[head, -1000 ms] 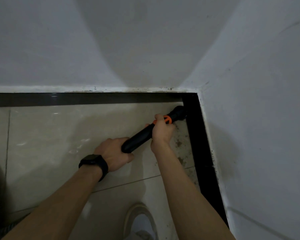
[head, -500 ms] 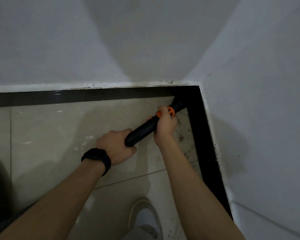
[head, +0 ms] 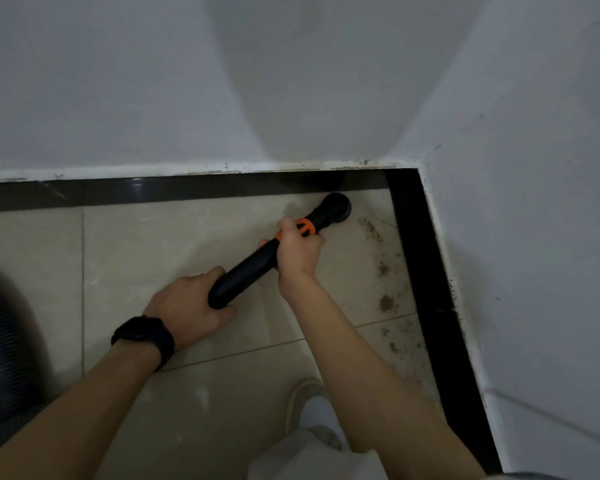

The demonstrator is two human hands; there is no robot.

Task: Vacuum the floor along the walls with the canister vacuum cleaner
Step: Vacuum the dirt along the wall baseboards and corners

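Note:
A black vacuum wand (head: 246, 271) with an orange collar (head: 305, 227) points at the room corner. Its round nozzle (head: 336, 206) sits on the beige tile floor (head: 153, 251) beside the black skirting of the far wall. My right hand (head: 298, 251) grips the wand just behind the orange collar. My left hand (head: 187, 306), with a black watch on the wrist, grips the wand's rear end. Brown dirt patches (head: 385, 303) lie on the tiles along the right skirting.
White walls meet at the corner (head: 420, 164), edged with black skirting (head: 430, 271). A ribbed grey hose (head: 0, 341) curves at the left edge. My light shoe (head: 309, 407) stands on the tiles at the bottom.
The nozzle has pulled back out of the corner and moved left along the far skirting. Both hands kept their grip on the wand.

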